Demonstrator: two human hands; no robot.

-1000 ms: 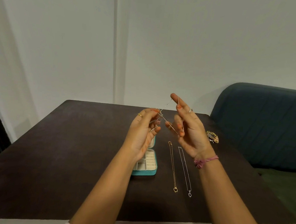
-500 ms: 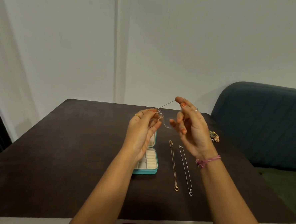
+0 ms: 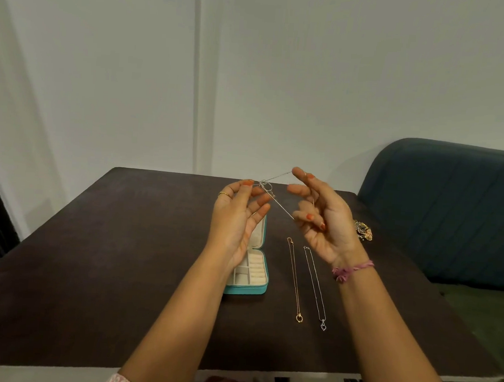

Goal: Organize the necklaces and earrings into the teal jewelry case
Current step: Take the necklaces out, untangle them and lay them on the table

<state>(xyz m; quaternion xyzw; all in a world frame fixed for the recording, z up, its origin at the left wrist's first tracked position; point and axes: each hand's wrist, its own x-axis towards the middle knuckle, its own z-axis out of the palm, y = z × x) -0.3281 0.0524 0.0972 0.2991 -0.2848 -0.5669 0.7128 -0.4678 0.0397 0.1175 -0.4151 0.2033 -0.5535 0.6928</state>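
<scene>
A thin silver necklace (image 3: 279, 205) is stretched in the air between both hands above the table. My left hand (image 3: 239, 216) pinches it at its small pendant. My right hand (image 3: 321, 221) holds the chain looped over its raised fingers. Below my left hand, the teal jewelry case (image 3: 252, 289) lies open on the dark table (image 3: 99, 255), showing cream compartments; my wrist hides part of it. A gold necklace (image 3: 295, 279) and a silver necklace with a heart pendant (image 3: 315, 286) lie straight, side by side, to the right of the case.
A small pile of ornate earrings (image 3: 363, 229) sits near the table's right edge behind my right hand. A dark blue sofa (image 3: 450, 209) stands against the table's right side. A white wall is behind the table.
The chain was slack half a second ago and is now pulled taut again between the hands. My right hand has opened its fingers wider and shifted slightly down.
</scene>
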